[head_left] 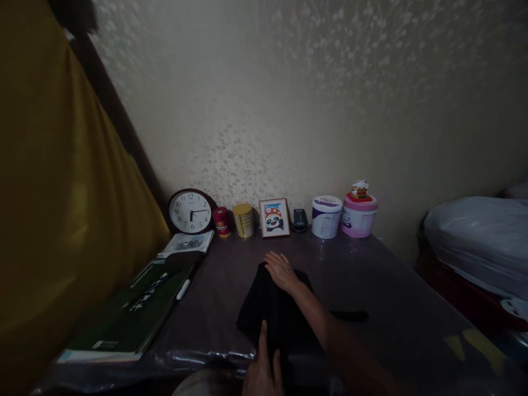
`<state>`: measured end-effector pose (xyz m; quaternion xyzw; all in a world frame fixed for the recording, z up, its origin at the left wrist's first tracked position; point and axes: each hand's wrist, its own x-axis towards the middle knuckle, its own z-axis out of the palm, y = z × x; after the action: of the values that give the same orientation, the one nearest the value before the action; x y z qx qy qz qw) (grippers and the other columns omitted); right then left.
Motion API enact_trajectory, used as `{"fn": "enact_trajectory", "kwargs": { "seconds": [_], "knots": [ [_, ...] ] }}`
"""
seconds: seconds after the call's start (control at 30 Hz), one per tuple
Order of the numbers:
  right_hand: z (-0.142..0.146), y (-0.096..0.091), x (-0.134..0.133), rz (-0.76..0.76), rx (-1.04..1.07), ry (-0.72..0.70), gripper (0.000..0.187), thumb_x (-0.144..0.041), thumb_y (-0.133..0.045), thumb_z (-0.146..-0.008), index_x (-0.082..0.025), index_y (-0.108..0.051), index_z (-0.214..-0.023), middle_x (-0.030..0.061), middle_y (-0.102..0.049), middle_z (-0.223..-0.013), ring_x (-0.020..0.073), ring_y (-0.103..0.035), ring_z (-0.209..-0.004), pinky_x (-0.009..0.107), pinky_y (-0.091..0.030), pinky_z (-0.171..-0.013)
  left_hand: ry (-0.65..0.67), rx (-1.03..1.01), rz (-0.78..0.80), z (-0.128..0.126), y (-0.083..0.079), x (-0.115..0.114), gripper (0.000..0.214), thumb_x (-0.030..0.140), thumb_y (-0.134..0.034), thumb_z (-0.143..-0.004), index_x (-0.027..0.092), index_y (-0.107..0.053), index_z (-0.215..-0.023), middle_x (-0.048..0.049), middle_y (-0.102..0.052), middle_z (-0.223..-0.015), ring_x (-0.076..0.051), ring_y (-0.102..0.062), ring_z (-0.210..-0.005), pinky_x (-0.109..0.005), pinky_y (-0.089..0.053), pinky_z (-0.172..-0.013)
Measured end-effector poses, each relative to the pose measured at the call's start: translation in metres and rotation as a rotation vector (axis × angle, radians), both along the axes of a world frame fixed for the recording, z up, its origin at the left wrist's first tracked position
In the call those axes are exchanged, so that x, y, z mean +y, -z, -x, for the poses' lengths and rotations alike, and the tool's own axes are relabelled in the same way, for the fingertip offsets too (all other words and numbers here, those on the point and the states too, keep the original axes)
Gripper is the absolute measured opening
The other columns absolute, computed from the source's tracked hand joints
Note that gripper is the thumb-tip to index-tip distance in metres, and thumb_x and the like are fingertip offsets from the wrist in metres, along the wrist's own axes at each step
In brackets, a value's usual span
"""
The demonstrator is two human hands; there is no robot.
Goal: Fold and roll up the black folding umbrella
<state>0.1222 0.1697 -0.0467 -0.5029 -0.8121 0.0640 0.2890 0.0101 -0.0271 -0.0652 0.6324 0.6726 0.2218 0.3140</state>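
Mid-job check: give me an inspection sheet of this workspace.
Surface: dark table, shiny along the near edge.
Job's things: black cloth, details too dark; black strap to its right, join hidden.
Clutter: clock, red tin, gold tin, picture frame, black device, white tub, pink tub along the back; green book, white marker at left.
Hands: right hand laid on the cloth's far part; left hand at its near side, index finger extended.
Cables: nothing certain seen; the image is dim.
Surroundings: patterned wall behind, yellow drape left, plastic-covered bundle right.
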Motion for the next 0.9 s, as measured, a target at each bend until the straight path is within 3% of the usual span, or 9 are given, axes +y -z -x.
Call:
{"fn": "enact_trajectory", "kwargs": {
  "seconds": [0.17,0.3,0.37,0.47,0.57,0.67,0.8,0.9],
  "knots": [
    [0.017,-0.009,-0.04,0.014,-0.026,-0.086,0.032,-0.03,-0.036,-0.09,-0.019,-0.059,-0.11,0.0057,-0.053,-0.125,0.0166,-0.033,-0.126,0.04,-0.018,-0.106,0.048,-0.027,-0.005,0.002,-0.001,0.0,0.056,0.029,-0.02,-0.088,0.01,-0.008,-0.139,-0.0151,-0.053,-0.123,-0.018,-0.061,-0.097,-0.025,-0.042,-0.082],
    [0.028,-0.016,-0.09,0.136,-0.034,-0.238,0.034,-0.031,-0.033,-0.091,-0.022,-0.065,-0.097,0.0035,-0.065,-0.108,0.0148,-0.044,-0.118,0.038,-0.017,-0.107,0.107,-0.02,0.013,0.006,-0.001,0.002,0.057,0.03,-0.018,-0.087,0.003,-0.008,-0.137,-0.0174,-0.058,-0.116,-0.019,-0.061,-0.096,-0.024,-0.042,-0.079],
    [0.029,-0.021,-0.112,0.201,0.019,-0.327,0.038,-0.032,-0.03,-0.092,-0.022,-0.067,-0.091,0.0032,-0.068,-0.097,0.014,-0.054,-0.106,0.035,-0.021,-0.105,0.111,-0.009,0.028,0.007,0.001,0.003,0.057,0.029,-0.018,-0.087,0.001,-0.011,-0.136,-0.0175,-0.062,-0.109,-0.019,-0.062,-0.093,-0.024,-0.043,-0.075],
    [0.023,-0.029,-0.132,0.334,0.219,-0.464,0.046,-0.033,-0.022,-0.093,-0.023,-0.067,-0.09,-0.0007,-0.069,-0.09,0.0105,-0.061,-0.089,0.027,-0.037,-0.093,0.111,-0.004,0.059,0.006,0.003,0.003,0.057,0.028,-0.02,-0.087,0.001,-0.01,-0.135,-0.0165,-0.064,-0.106,-0.019,-0.063,-0.091,-0.023,-0.043,-0.072],
    [0.011,-0.032,-0.13,0.268,0.441,-0.325,0.042,-0.033,-0.022,-0.093,-0.024,-0.062,-0.102,0.0006,-0.065,-0.104,0.0117,-0.057,-0.1,0.026,-0.042,-0.088,0.063,-0.037,-0.023,0.004,0.005,0.0,0.056,0.029,-0.022,-0.087,0.006,-0.009,-0.137,-0.0158,-0.056,-0.119,-0.017,-0.06,-0.098,-0.022,-0.042,-0.079],
    [0.001,-0.027,-0.124,0.121,0.394,-0.127,0.036,-0.032,-0.033,-0.09,-0.018,-0.058,-0.112,0.0073,-0.058,-0.118,0.0174,-0.044,-0.118,0.036,-0.033,-0.1,0.017,-0.043,-0.073,0.002,0.004,-0.002,0.055,0.031,-0.022,-0.088,0.009,-0.012,-0.137,-0.0154,-0.051,-0.125,-0.017,-0.058,-0.102,-0.023,-0.042,-0.083],
    [0.003,-0.021,-0.142,0.16,0.237,-0.196,0.033,-0.028,-0.035,-0.09,-0.02,-0.057,-0.114,0.005,-0.054,-0.123,0.0174,-0.037,-0.124,0.04,-0.025,-0.106,0.076,-0.042,-0.04,0.005,0.003,-0.001,0.054,0.028,-0.021,-0.087,0.005,-0.013,-0.135,-0.0171,-0.055,-0.12,-0.017,-0.06,-0.098,-0.024,-0.043,-0.079],
    [0.007,-0.023,-0.158,0.184,0.292,-0.309,0.033,-0.025,-0.032,-0.091,-0.024,-0.06,-0.109,0.0013,-0.063,-0.11,0.014,-0.046,-0.116,0.035,-0.028,-0.104,0.115,-0.04,0.001,0.007,0.002,0.0,0.055,0.026,-0.021,-0.087,0.001,-0.011,-0.134,-0.0181,-0.061,-0.11,-0.019,-0.063,-0.091,-0.025,-0.044,-0.074]
  ]
}}
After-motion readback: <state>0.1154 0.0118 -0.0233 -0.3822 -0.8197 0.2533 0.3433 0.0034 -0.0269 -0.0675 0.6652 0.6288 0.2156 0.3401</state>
